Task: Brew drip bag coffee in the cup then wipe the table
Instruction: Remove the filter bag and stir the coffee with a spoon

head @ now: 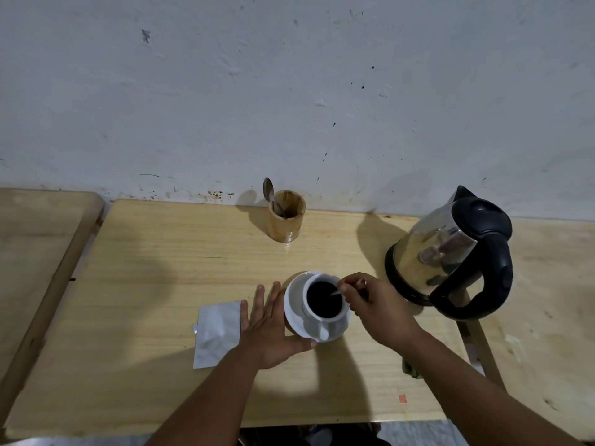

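The white cup (325, 302), brimming with black coffee, sits on its saucer (291, 304). The right hand (370, 304) pinches a thin stirrer (barely visible); the left hand (273, 329), flat and open, steadies the saucer. Vigorous stirring could slop coffee over.

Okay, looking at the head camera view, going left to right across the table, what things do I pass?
Packet → left hand → cup on its saucer → right hand → kettle. The wooden holder with a spoon stands farther back, so I left it out of the order.
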